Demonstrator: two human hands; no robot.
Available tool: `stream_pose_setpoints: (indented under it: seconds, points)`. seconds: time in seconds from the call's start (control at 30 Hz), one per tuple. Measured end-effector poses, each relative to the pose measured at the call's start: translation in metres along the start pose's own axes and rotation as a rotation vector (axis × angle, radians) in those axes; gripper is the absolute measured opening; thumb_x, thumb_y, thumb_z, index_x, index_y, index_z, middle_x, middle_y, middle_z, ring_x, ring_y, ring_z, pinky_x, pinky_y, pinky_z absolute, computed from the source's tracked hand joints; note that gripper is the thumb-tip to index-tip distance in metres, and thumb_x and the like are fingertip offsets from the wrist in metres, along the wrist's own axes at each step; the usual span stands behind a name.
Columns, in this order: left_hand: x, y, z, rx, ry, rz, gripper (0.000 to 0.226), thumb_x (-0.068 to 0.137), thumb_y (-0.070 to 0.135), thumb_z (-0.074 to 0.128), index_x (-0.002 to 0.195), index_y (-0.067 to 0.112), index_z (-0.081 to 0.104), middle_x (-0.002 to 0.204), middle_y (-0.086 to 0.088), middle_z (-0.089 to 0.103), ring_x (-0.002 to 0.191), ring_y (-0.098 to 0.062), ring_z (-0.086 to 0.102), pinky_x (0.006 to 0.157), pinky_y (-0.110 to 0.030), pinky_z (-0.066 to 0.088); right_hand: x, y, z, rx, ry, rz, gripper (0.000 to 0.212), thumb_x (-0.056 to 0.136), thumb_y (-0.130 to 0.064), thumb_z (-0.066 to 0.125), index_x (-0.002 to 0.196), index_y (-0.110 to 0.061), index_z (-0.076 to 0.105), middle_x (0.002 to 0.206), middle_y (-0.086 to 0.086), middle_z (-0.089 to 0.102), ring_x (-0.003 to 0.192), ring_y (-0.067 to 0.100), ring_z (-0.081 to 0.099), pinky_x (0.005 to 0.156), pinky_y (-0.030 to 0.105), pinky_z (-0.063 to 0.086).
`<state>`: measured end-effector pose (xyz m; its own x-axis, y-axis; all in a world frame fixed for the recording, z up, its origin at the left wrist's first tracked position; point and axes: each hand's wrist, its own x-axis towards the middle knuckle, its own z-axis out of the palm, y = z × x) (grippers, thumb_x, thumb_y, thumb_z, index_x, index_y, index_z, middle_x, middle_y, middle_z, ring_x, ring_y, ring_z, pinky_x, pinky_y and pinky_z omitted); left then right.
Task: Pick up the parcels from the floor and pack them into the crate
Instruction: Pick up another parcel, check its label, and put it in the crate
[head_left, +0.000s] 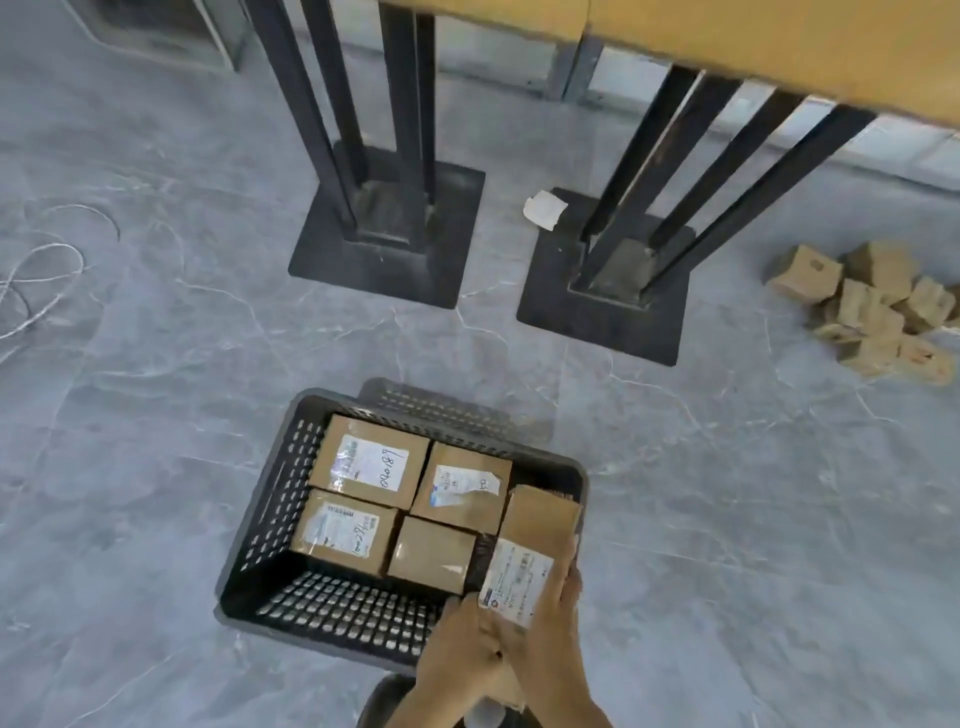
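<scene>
A dark perforated plastic crate stands on the grey floor in front of me. Several brown cardboard parcels lie flat in its far half, two with white labels. Both hands hold one more labelled parcel tilted over the crate's right side. My right hand grips its near right edge. My left hand holds its near left corner from below. A heap of small brown parcels lies on the floor at the far right.
Two black table pedestals stand beyond the crate under a yellow tabletop. A crumpled white paper lies between them. Loose white cord lies on the floor at the left.
</scene>
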<state>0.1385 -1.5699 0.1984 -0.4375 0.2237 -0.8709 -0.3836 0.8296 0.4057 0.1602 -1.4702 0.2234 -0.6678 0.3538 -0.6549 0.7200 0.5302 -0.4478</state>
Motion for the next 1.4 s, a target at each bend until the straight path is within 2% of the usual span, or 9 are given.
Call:
stream_pose_setpoints:
  seconds: [0.17, 0.5, 0.67, 0.8, 0.9, 1.03, 1.13, 1.27, 1.4]
  points:
    - [0.108, -0.037, 0.04, -0.021, 0.141, -0.025, 0.04, 0.091, 0.02, 0.057, 0.129, 0.02, 0.045, 0.122, 0.001, 0.049, 0.108, -0.012, 0.053, 0.09, -0.026, 0.051, 0.074, 0.037, 0.061, -0.289, -0.035, 0.012, 0.106, 0.092, -0.043, 0.055, 0.135, -0.034, -0.041, 0.15, 0.01, -0.037, 0.144, 0.024, 0.018, 0.083, 0.019, 0.049]
    - [0.201, -0.064, 0.092, 0.003, 0.301, -0.042, 0.032, 0.084, 0.011, 0.06, 0.114, 0.019, 0.049, 0.114, 0.003, 0.052, 0.096, -0.017, 0.058, 0.07, -0.033, 0.056, 0.142, 0.11, 0.106, -0.592, -0.135, -0.187, 0.094, 0.095, -0.003, 0.046, 0.142, -0.023, -0.033, 0.138, 0.002, -0.055, 0.135, 0.03, -0.031, 0.098, 0.029, 0.05]
    - [0.199, -0.063, 0.107, 0.051, 0.35, 0.08, 0.029, 0.085, 0.014, 0.058, 0.11, 0.025, 0.048, 0.109, 0.007, 0.053, 0.094, -0.014, 0.056, 0.068, -0.034, 0.056, 0.147, 0.12, 0.108, -0.559, -0.101, -0.135, 0.093, 0.097, -0.008, 0.045, 0.14, -0.017, -0.037, 0.143, 0.007, -0.049, 0.141, 0.029, -0.024, 0.111, 0.034, 0.034]
    - [0.206, -0.041, 0.115, 0.08, 0.338, 0.102, 0.046, 0.09, 0.021, 0.054, 0.134, 0.02, 0.042, 0.125, 0.003, 0.051, 0.109, -0.015, 0.053, 0.08, -0.03, 0.053, 0.164, 0.126, 0.099, -0.568, -0.111, -0.138, 0.079, 0.098, 0.001, 0.033, 0.136, -0.006, -0.036, 0.142, 0.013, -0.043, 0.142, 0.03, -0.024, 0.121, 0.04, 0.013]
    - [0.22, -0.048, 0.117, 0.106, 0.299, 0.137, 0.045, 0.089, 0.025, 0.058, 0.131, 0.021, 0.043, 0.127, 0.002, 0.051, 0.111, -0.016, 0.052, 0.083, -0.033, 0.053, 0.168, 0.119, 0.094, -0.62, -0.138, -0.135, 0.081, 0.097, 0.001, 0.038, 0.14, -0.005, -0.031, 0.145, 0.016, -0.041, 0.144, 0.03, -0.019, 0.121, 0.037, 0.014]
    - [0.235, -0.063, 0.114, 0.018, 0.138, 0.265, 0.048, 0.085, 0.048, 0.048, 0.131, 0.037, 0.04, 0.132, 0.01, 0.046, 0.128, -0.011, 0.039, 0.103, -0.027, 0.039, 0.165, 0.114, 0.108, -0.589, 0.044, -0.216, 0.097, 0.073, -0.006, 0.076, 0.148, 0.002, 0.014, 0.157, 0.024, 0.004, 0.141, 0.036, 0.025, 0.108, 0.042, 0.036]
    - [0.242, -0.067, 0.094, -0.208, -0.074, 0.354, 0.062, 0.087, 0.025, 0.058, 0.142, 0.035, 0.031, 0.14, 0.021, 0.035, 0.127, 0.004, 0.035, 0.104, -0.017, 0.031, 0.166, 0.113, 0.112, -0.571, 0.049, -0.225, 0.102, 0.059, -0.009, 0.086, 0.145, -0.001, 0.031, 0.155, 0.02, 0.016, 0.138, 0.036, 0.032, 0.104, 0.044, 0.035]
    - [0.247, -0.065, 0.075, -0.197, -0.158, 0.379, 0.072, 0.086, 0.003, 0.06, 0.144, 0.029, 0.026, 0.122, 0.016, 0.053, 0.087, 0.006, 0.056, 0.075, -0.006, 0.041, 0.169, 0.118, 0.114, -0.713, -0.052, -0.272, 0.089, 0.092, -0.007, 0.054, 0.148, -0.003, -0.015, 0.145, 0.013, -0.045, 0.142, 0.032, -0.022, 0.114, 0.042, -0.004]
    - [0.25, -0.066, 0.086, 0.041, 0.027, 0.353, 0.064, 0.088, 0.015, 0.057, 0.141, 0.035, 0.028, 0.119, 0.007, 0.058, 0.097, -0.005, 0.057, 0.081, -0.023, 0.051, 0.176, 0.116, 0.115, -0.71, -0.168, -0.234, 0.096, 0.092, -0.004, 0.052, 0.142, -0.005, -0.03, 0.14, 0.009, -0.052, 0.139, 0.025, -0.03, 0.118, 0.037, -0.002]
